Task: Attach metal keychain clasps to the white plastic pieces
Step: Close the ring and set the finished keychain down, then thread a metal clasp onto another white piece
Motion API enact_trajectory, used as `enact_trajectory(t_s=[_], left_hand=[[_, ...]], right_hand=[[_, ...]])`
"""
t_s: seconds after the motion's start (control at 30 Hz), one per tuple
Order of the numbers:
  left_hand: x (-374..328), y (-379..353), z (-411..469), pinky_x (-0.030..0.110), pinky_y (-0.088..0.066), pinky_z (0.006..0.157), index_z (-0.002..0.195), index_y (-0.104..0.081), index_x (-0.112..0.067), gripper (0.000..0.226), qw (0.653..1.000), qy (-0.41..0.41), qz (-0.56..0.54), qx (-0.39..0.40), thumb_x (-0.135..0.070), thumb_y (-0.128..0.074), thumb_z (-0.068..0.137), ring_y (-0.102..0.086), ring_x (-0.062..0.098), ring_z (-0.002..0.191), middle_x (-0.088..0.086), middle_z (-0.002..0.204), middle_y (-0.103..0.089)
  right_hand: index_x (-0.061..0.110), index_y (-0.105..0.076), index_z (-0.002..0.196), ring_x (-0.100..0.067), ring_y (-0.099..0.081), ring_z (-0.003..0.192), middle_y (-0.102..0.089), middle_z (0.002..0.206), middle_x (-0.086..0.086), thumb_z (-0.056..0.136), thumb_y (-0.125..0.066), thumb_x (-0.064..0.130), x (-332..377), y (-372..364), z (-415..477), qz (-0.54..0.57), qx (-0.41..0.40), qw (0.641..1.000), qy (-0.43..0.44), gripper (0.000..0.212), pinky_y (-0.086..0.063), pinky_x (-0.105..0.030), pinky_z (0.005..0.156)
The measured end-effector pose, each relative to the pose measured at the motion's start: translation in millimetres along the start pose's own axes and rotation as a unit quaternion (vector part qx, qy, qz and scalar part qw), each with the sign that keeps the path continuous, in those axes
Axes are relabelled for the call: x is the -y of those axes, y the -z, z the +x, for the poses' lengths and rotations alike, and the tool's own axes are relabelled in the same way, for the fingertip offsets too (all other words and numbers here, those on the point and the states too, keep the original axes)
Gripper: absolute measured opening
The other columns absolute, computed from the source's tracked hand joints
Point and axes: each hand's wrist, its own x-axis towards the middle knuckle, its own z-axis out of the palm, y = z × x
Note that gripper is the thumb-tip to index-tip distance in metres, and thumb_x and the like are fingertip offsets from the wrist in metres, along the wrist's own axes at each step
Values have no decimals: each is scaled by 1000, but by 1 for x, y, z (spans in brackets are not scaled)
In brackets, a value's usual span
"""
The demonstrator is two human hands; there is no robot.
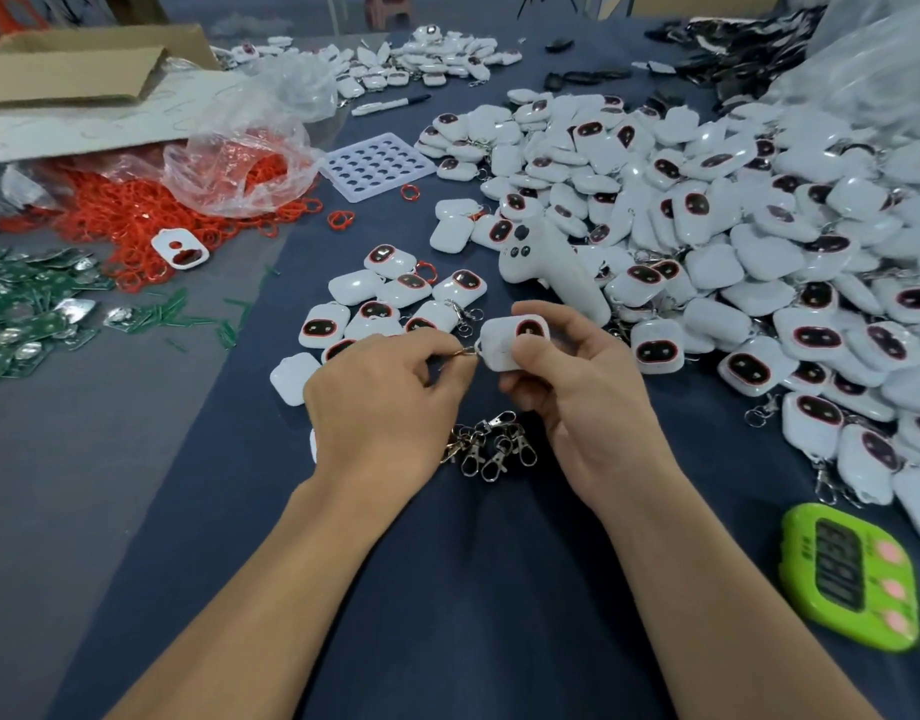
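1. Bare forearms spanned the near part of the dark blue counter (473, 589), converging toward its middle.
2. The right hand (577, 387) was curled round a white plastic piece (504, 345), thumb across its top, holding it just above the counter with its dark, red-rimmed window facing up.
3. The left hand (380, 402) pinched a metal clasp (465, 351) between thumb and forefinger, the clasp's end touching the left corner of the held piece.
4. A tangle of loose clasps (491, 446) lay on the counter just nearer, between the two wrists.
5. A small cluster of white pieces (390, 298) sat just beyond the left hand, some face up, some face down.
6. A white controller (546, 262) lay beyond the right hand, leaning against the big heap of white pieces (733, 226) that filled the right side; several there carried clasps.
7. A green timer (852, 574) lay at the near right.
8. On the left, red rings (130, 215) spilled from a clear plastic bag (240, 163), with green circuit boards (27, 309) at the left edge.
9. A white perforated tray (377, 166) lay farther off, a marker (390, 103) beyond it, and a cardboard box (84, 65) at the far left.
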Motion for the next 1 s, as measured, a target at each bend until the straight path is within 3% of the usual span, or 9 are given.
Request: enact_trajectory(t_s=[0.2,0.37,0.47,0.6,0.67,0.73,0.8,0.87,1.0], left_hand=[[1,0,-1,24,-36,55,82,-68,-58,12,983,36,-178,-27,-49,-71,75,-45,3,50,-15,50,-47],[3,6,0,22,-41,63,82,-69,-49,8,990,17,-118,-79,-41,-70,82,-53,2,58,-17,60,-57],[7,7,1,31,-48,70,87,-72,-46,9,994,20,-73,-76,-39,-68,83,-59,1,68,-24,71,-62],[19,12,9,23,-45,70,86,-74,-46,17,993,48,-70,-85,-35,-61,83,-60,7,69,-24,72,-64],[27,17,14,24,-46,72,83,-74,-45,20,989,76,-82,-99,-31,-59,83,-60,8,67,-21,70,-64],[35,20,19,24,-47,70,80,-73,-44,22,984,102,-90,-111,-28,-58,83,-60,7,65,-21,67,-64],[37,21,22,21,-46,67,77,-71,-44,22,979,129,-104,-116,-28,-59,83,-60,5,65,-23,65,-64],[38,21,24,18,-44,66,76,-70,-45,22,976,142,-114,-122,-28,-59,83,-61,5,66,-24,66,-65],[37,17,25,17,-43,66,80,-72,-43,22,972,143,-145,-120,-25,-60,86,-61,2,67,-25,69,-67]], right_hand=[[5,-73,97,-13,-63,60,-72,75,-5,92,-65,-9,4,4,-1,40,2,999,3,17,-50,-19,54],[9,-72,94,-15,-67,61,-74,80,-6,90,-69,-8,5,5,-5,-22,67,997,-16,17,-55,-21,56],[14,-72,85,-16,-62,58,-71,73,-5,85,-73,-7,2,5,-7,-118,61,991,25,21,-49,-23,51],[10,-71,82,-17,-55,53,-66,67,-7,84,-70,-9,6,2,-6,-154,36,987,-9,19,-41,-21,45],[7,-73,82,-15,-61,56,-66,76,-9,82,-68,-10,17,10,-3,21,30,997,-62,17,-45,-18,47],[-1,-76,93,-21,-75,80,-71,99,-12,81,-65,-9,28,28,-2,352,79,929,-77,18,-56,-20,61],[0,-71,122,-24,-73,113,-72,123,-11,85,-60,-8,29,39,-4,465,133,875,-33,40,-61,-26,83],[7,-65,134,-20,-69,122,-72,131,-6,82,-59,-7,22,33,-3,374,111,921,-21,54,-60,-28,90],[14,-72,117,-17,-73,114,-77,121,-2,86,-56,-10,10,19,0,190,53,980,-16,43,-57,-25,85]])
